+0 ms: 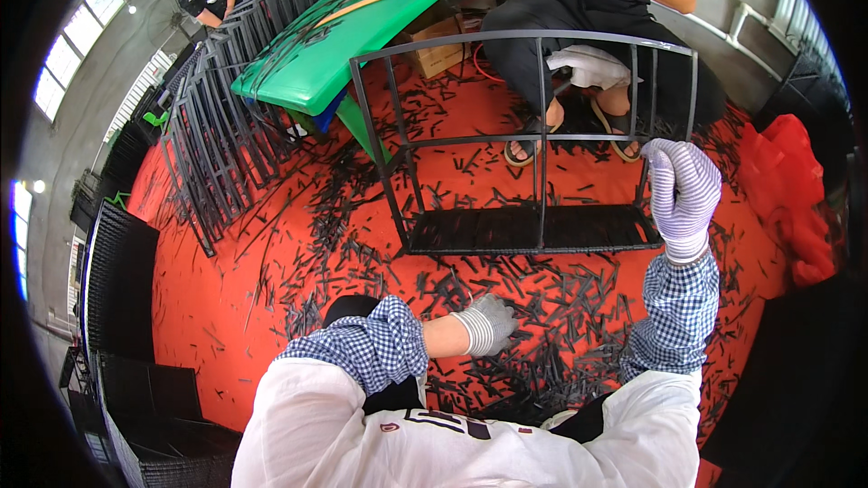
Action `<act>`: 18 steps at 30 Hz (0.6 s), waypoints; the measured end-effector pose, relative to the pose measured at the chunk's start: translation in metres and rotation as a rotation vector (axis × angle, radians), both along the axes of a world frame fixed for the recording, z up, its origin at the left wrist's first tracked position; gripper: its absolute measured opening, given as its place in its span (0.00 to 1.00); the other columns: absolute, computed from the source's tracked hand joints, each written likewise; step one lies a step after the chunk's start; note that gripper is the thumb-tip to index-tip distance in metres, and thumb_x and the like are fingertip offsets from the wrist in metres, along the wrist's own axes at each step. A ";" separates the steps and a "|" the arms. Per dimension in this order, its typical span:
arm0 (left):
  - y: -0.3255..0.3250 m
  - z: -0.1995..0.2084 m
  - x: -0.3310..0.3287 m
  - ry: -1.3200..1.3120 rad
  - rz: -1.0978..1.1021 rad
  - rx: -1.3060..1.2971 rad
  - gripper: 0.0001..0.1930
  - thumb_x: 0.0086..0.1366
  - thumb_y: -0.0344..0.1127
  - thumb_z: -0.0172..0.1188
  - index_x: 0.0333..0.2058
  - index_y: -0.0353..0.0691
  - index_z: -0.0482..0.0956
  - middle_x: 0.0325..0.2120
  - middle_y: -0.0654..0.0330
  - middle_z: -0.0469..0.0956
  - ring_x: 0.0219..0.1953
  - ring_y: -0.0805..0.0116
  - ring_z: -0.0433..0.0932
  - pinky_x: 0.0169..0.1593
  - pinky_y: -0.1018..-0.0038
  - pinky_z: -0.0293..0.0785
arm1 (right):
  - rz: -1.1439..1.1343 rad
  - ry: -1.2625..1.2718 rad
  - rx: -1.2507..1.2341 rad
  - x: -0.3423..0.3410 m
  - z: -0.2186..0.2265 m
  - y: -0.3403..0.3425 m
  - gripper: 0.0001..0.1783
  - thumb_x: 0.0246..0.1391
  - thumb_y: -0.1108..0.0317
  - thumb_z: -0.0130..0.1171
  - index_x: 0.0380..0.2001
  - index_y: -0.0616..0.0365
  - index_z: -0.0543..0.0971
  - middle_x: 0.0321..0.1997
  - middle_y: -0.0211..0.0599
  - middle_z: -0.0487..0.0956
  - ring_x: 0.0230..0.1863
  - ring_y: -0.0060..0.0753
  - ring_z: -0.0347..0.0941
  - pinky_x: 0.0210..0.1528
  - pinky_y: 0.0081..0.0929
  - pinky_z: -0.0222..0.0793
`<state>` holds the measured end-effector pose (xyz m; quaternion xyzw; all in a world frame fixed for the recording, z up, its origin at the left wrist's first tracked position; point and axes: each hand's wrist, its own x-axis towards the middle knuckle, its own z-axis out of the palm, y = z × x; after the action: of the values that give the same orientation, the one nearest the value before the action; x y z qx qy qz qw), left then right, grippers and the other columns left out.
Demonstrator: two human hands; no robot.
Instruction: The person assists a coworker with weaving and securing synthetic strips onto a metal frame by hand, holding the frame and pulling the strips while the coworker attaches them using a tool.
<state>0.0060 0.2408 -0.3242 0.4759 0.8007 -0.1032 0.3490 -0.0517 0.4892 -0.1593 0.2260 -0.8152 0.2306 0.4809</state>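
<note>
Slim-barred black frame (542,138), flat base panel (484,230), striped-gloved right hand (685,194) grasping frame's side, left hand (489,325) over narrow strips (520,381), grip indeterminable.

Gloved right hand (687,194) raised, fingers (665,188) bent; gloved left hand (489,325) low, forearm (445,336) angled inward.

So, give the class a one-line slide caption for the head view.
Gloved right hand at the side of a black frame, gloved left hand near dark scraps on a red floor.
</note>
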 end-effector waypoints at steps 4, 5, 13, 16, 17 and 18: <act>0.000 -0.003 0.000 0.009 0.006 0.005 0.24 0.61 0.48 0.49 0.51 0.40 0.69 0.45 0.49 0.72 0.48 0.55 0.70 0.53 0.60 0.63 | 0.005 -0.004 -0.018 0.000 0.000 0.000 0.01 0.46 0.77 0.57 0.25 0.63 0.76 0.20 0.37 0.75 0.19 0.34 0.70 0.23 0.26 0.65; 0.000 -0.002 0.001 0.014 0.006 0.019 0.24 0.60 0.48 0.50 0.51 0.40 0.69 0.44 0.50 0.72 0.48 0.56 0.71 0.52 0.60 0.64 | 0.002 -0.006 -0.022 0.000 0.000 0.000 0.01 0.47 0.77 0.57 0.25 0.63 0.76 0.20 0.37 0.74 0.18 0.34 0.69 0.23 0.26 0.64; -0.003 -0.004 0.002 0.058 0.025 0.082 0.22 0.58 0.47 0.52 0.47 0.40 0.72 0.40 0.52 0.74 0.44 0.56 0.73 0.50 0.62 0.66 | 0.007 0.021 -0.012 -0.001 0.003 -0.001 0.02 0.48 0.77 0.55 0.24 0.63 0.76 0.19 0.37 0.74 0.19 0.34 0.70 0.23 0.25 0.64; -0.004 -0.013 0.003 0.094 0.027 0.141 0.19 0.56 0.47 0.54 0.42 0.40 0.75 0.35 0.54 0.75 0.41 0.58 0.74 0.44 0.63 0.68 | -0.009 -0.003 -0.008 0.003 0.007 -0.004 0.03 0.49 0.77 0.54 0.24 0.63 0.75 0.19 0.36 0.74 0.19 0.33 0.70 0.24 0.24 0.64; -0.004 -0.014 0.004 0.093 0.049 0.140 0.19 0.56 0.47 0.54 0.42 0.40 0.75 0.35 0.54 0.75 0.41 0.58 0.74 0.44 0.63 0.68 | -0.008 0.003 -0.002 0.002 0.005 -0.006 0.03 0.50 0.78 0.53 0.24 0.63 0.75 0.20 0.36 0.75 0.19 0.31 0.69 0.24 0.23 0.64; -0.005 -0.015 0.001 0.110 0.047 0.180 0.18 0.56 0.46 0.54 0.40 0.40 0.75 0.34 0.54 0.75 0.40 0.58 0.74 0.43 0.63 0.69 | 0.000 0.004 -0.013 0.001 0.003 -0.008 0.03 0.50 0.78 0.53 0.24 0.63 0.75 0.20 0.36 0.75 0.19 0.30 0.69 0.24 0.23 0.64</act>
<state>0.0073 0.2359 -0.3388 0.4800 0.8356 -0.0484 0.2627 -0.0509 0.4816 -0.1560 0.2233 -0.8127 0.2357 0.4838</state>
